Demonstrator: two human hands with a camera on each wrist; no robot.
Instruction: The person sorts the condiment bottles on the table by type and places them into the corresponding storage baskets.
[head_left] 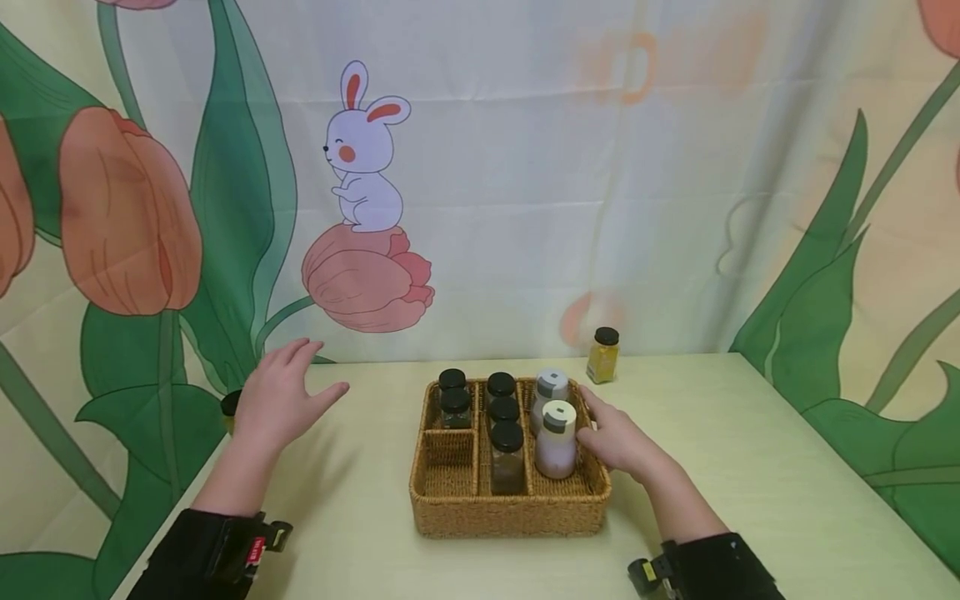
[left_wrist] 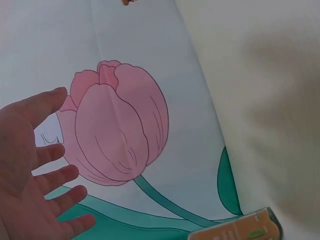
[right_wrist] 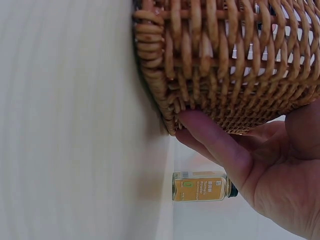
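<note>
My left hand (head_left: 281, 400) is raised over the left side of the table, its fingers spread and holding nothing. Partly hidden behind it stands a black-lidded jar (head_left: 229, 405); an orange-labelled jar (left_wrist: 240, 227) shows at the bottom edge of the left wrist view. My right hand (head_left: 618, 437) grips the right side of a woven basket (head_left: 510, 517), thumb at the rim and fingers against the outer wall (right_wrist: 200, 65). Inside the divided basket stand several black-lidded jars (head_left: 507, 458) and two white shakers with grey-and-white caps (head_left: 557, 446). The front left compartment holds nothing.
A yellow turmeric powder jar (head_left: 602, 358) with a black lid stands behind the basket to the right, near the curtain. The pale table (head_left: 750, 450) ends at a curtain (head_left: 487, 208) printed with tulips and a rabbit.
</note>
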